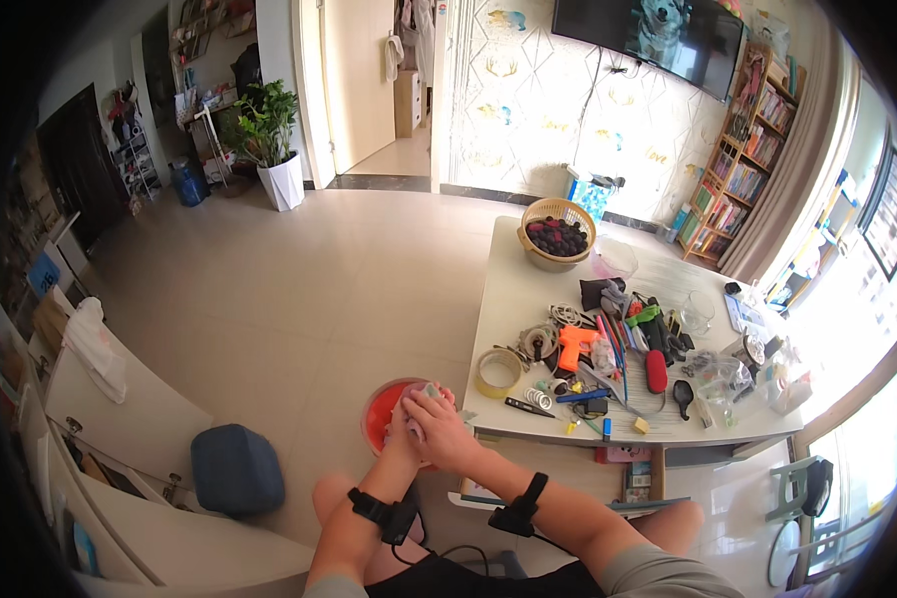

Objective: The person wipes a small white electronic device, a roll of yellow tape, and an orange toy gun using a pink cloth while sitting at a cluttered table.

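Both hands meet above a red plastic basin [380, 415] that stands low between the knees and the table. My left hand [401, 433] is held around a bunched, pale pinkish-grey cloth [417, 430]. Over it lies my right hand [441, 430], its fingers pressed on the same cloth. A greenish bit of the cloth or of something else shows near the fingertips; which one, I cannot tell. The hands hide much of the basin's inside. Black straps with small boxes and cables sit on both forearms.
On the white table [493, 299] lie an orange toy gun [575, 346], a roll of clear tape [498, 373], a red case [655, 371] and a basket [557, 254] of dark round things. Under the tabletop a drawer [546, 471] stands pulled out. A blue stool [237, 469] is at the left.
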Motion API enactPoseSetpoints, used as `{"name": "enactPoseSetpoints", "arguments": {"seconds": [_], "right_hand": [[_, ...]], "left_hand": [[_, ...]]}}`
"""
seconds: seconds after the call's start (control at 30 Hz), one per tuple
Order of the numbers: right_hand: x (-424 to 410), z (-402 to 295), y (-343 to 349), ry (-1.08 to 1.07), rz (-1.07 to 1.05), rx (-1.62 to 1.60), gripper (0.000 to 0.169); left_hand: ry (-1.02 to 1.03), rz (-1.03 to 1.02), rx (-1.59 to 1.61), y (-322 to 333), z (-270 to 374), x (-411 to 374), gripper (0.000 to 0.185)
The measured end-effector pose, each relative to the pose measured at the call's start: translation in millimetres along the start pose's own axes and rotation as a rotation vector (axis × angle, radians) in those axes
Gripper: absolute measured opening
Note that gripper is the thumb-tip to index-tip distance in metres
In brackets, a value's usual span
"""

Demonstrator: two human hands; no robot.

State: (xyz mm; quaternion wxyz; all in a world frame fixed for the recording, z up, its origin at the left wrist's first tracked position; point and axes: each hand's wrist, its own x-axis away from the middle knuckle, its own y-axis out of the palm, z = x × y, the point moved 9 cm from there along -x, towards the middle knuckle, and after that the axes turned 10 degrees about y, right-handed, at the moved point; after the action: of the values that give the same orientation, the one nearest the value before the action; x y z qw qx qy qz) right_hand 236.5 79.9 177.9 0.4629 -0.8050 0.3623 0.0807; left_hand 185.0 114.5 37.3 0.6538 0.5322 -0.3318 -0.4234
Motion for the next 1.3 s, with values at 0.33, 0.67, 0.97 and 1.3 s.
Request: {"name": "enactPoseSetpoints", "arguments": {"seconds": [0.33, 0.67, 0.97, 1.3], "right_hand": [[-41, 43, 29, 0.065, -0.068, -0.064, 0.042], [-33, -5, 60, 0.055, -0.030, -0.110, 0.042], [-43, 21, 49, 0.064, -0.082, -0.094, 0.035], [-11, -15, 19, -0.026, -0.101, -0.105, 0.033]], "left_hand": [[-0.139, 0.269, 0.044, -16, 27, -8, 0.039], [-0.101, 0.227, 0.101, 2, 63, -1, 0.035], [-0.042, 0.283, 0.019, -27, 59, -5, 0.037], [-0.171, 0.282, -0.164, -25, 52, 18, 0.020]]}}
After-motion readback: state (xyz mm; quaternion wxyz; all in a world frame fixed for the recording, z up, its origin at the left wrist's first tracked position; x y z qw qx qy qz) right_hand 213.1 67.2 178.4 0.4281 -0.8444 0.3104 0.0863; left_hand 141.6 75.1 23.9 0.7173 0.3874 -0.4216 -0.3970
